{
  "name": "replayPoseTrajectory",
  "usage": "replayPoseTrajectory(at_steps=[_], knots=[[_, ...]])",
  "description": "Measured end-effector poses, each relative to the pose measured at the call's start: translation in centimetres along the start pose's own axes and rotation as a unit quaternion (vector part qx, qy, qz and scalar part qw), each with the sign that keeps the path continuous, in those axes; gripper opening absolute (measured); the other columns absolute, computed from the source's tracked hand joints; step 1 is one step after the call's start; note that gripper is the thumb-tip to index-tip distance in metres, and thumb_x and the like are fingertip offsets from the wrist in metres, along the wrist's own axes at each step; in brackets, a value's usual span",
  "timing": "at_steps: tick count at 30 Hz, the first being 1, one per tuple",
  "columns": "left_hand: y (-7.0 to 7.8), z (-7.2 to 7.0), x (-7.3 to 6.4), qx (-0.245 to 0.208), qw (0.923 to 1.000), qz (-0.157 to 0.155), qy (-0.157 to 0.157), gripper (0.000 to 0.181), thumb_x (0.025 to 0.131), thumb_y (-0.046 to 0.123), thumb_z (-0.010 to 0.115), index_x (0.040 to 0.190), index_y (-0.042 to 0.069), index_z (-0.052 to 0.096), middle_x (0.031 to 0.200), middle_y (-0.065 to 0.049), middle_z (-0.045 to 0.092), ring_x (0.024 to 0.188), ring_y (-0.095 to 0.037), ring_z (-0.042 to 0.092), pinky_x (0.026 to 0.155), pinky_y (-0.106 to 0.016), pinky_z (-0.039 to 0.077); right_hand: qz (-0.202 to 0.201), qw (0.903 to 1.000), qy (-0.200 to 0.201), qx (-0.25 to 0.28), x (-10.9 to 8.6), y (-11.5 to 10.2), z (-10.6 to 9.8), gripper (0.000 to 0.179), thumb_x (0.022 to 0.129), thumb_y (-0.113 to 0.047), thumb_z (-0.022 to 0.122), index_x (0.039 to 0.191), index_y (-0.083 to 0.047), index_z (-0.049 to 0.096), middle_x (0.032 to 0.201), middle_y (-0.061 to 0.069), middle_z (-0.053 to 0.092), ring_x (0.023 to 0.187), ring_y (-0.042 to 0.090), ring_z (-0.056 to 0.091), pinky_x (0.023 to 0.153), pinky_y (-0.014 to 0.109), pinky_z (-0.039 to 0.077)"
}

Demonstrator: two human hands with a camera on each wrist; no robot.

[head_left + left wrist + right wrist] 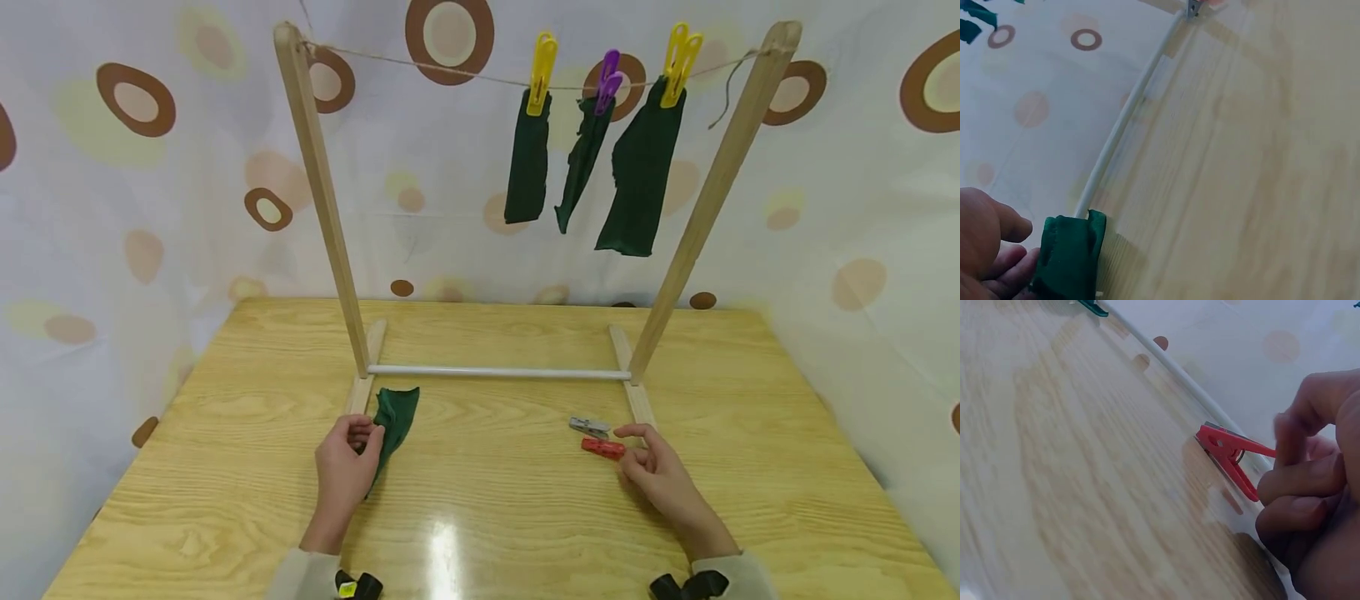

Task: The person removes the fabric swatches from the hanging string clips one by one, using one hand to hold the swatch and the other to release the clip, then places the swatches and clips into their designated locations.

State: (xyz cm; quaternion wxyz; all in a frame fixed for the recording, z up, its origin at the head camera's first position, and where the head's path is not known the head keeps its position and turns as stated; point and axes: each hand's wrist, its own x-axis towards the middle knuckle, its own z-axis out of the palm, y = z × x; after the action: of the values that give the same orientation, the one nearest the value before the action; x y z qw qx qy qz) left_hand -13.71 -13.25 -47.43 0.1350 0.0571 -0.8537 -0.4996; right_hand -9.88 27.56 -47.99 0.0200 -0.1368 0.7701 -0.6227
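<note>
My left hand (348, 458) pinches the side edge of a dark green cloth (397, 417) near the rack's left foot. The green cloth (1067, 256) looks folded in the left wrist view, with my fingertips right against it. My right hand (660, 479) reaches over the table with index finger and thumb apart. Between them is the handle end of a red clothespin (603, 448); in the right wrist view the red clothespin's (1229, 456) handles reach to my bent fingers. A grey clothespin (589, 427) lies just behind the red one.
A wooden rack has a left post (318, 167), a right post (720, 183) and a white bottom bar (495, 372). From its string (450, 73) hang three green cloths, the widest (643, 175) at right, on yellow and purple clothespins. A patterned curtain (465, 258) stands behind the table (495, 467).
</note>
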Motion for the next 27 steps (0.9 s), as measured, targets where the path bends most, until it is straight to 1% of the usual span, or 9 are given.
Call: replayPoseTrajectory(at_steps=[2, 4, 7, 10, 13, 16, 19, 22, 27], knots=[[0.0, 0.1, -0.1, 0.005, 0.9999, 0.01, -0.002, 0.017, 0.09, 0.008, 0.066, 0.102, -0.003, 0.062, 0.091, -0.014, 0.067, 0.082, -0.021, 0.064, 0.071, -0.02, 0.051, 0.003, 1.0, 0.006, 0.001, -0.1, -0.1, 0.1, 0.022, 0.098, 0.005, 0.042, 0.119, -0.002, 0.044, 0.063, -0.011, 0.042, 0.044, 0.007, 0.026, 0.037, 0.037, 0.02], [0.0, 0.3, -0.1, 0.007, 0.9999, 0.011, -0.004, 0.016, 0.09, 0.007, 0.066, 0.102, -0.003, 0.062, 0.091, -0.014, 0.067, 0.081, -0.022, 0.064, 0.07, -0.021, 0.051, 0.001, 0.9999, 0.01, 0.001, -0.1, -0.1, 0.1, 0.019, 0.099, 0.004, 0.041, 0.116, -0.003, 0.045, 0.06, -0.011, 0.039, 0.042, 0.014, 0.022, 0.036, 0.038, 0.018], [0.1, 0.4, -0.1, 0.011, 0.9998, 0.014, -0.002, 0.016, 0.089, 0.007, 0.066, 0.102, -0.003, 0.062, 0.09, -0.013, 0.067, 0.081, -0.022, 0.063, 0.07, -0.021, 0.051, -0.007, 0.9998, 0.02, -0.002, -0.1, -0.3, 0.1, 0.015, 0.099, 0.004, 0.04, 0.112, -0.001, 0.044, 0.056, -0.005, 0.034, 0.041, 0.021, 0.019, 0.033, 0.036, 0.017], [0.3, 0.5, 0.0, 0.021, 0.9993, 0.032, 0.003, 0.016, 0.089, 0.007, 0.067, 0.101, -0.003, 0.062, 0.089, -0.013, 0.067, 0.08, -0.022, 0.063, 0.07, -0.024, 0.051, -0.016, 0.9993, 0.034, -0.004, -0.1, -0.4, 0.3, 0.012, 0.099, 0.005, 0.039, 0.109, 0.002, 0.045, 0.053, 0.0, 0.031, 0.041, 0.025, 0.018, 0.032, 0.034, 0.017], [0.4, 0.7, 0.0, 0.031, 0.9984, 0.046, 0.002, 0.016, 0.089, 0.007, 0.067, 0.1, -0.002, 0.063, 0.088, -0.012, 0.068, 0.08, -0.022, 0.064, 0.071, -0.029, 0.052, -0.031, 0.9988, 0.038, 0.0, 0.0, -0.4, 0.6, 0.013, 0.098, 0.007, 0.04, 0.106, 0.001, 0.048, 0.051, 0.004, 0.03, 0.04, 0.025, 0.017, 0.031, 0.033, 0.017], [0.3, 0.8, 0.0, 0.035, 0.9985, 0.042, -0.007, 0.014, 0.09, 0.008, 0.067, 0.1, -0.001, 0.064, 0.088, -0.012, 0.068, 0.08, -0.021, 0.064, 0.071, -0.029, 0.053, -0.044, 0.9985, 0.029, 0.013, 0.1, -0.3, 1.0, 0.017, 0.097, 0.009, 0.039, 0.103, -0.002, 0.051, 0.052, 0.007, 0.03, 0.041, 0.026, 0.018, 0.032, 0.034, 0.017], [0.3, 0.8, -0.3, 0.034, 0.9986, 0.038, -0.012, 0.013, 0.09, 0.008, 0.066, 0.099, -0.001, 0.064, 0.088, -0.011, 0.068, 0.078, -0.02, 0.064, 0.069, -0.026, 0.052, -0.042, 0.9987, 0.023, 0.015, 0.1, -0.4, 1.2, 0.019, 0.097, 0.009, 0.039, 0.103, -0.004, 0.053, 0.051, 0.004, 0.03, 0.04, 0.024, 0.019, 0.032, 0.034, 0.017], [0.3, 0.9, -0.3, 0.032, 0.9982, 0.048, -0.013, 0.013, 0.089, 0.007, 0.066, 0.099, -0.001, 0.064, 0.088, -0.011, 0.068, 0.078, -0.02, 0.065, 0.067, -0.024, 0.051, -0.037, 0.9989, 0.03, -0.001, 0.3, -0.6, 1.1, 0.019, 0.098, 0.007, 0.039, 0.102, -0.005, 0.053, 0.051, 0.0, 0.031, 0.038, 0.02, 0.019, 0.031, 0.031, 0.018], [0.8, 0.9, 0.3, 0.027, 0.9971, 0.069, -0.017, 0.015, 0.09, 0.007, 0.065, 0.101, -0.003, 0.063, 0.089, -0.012, 0.067, 0.078, -0.021, 0.065, 0.069, -0.026, 0.052, -0.075, 0.9968, 0.024, 0.015, 1.0, -0.9, 1.1, 0.019, 0.1, 0.006, 0.035, 0.104, -0.002, 0.052, 0.05, 0.009, 0.027, 0.039, 0.024, 0.016, 0.031, 0.03, 0.017]])
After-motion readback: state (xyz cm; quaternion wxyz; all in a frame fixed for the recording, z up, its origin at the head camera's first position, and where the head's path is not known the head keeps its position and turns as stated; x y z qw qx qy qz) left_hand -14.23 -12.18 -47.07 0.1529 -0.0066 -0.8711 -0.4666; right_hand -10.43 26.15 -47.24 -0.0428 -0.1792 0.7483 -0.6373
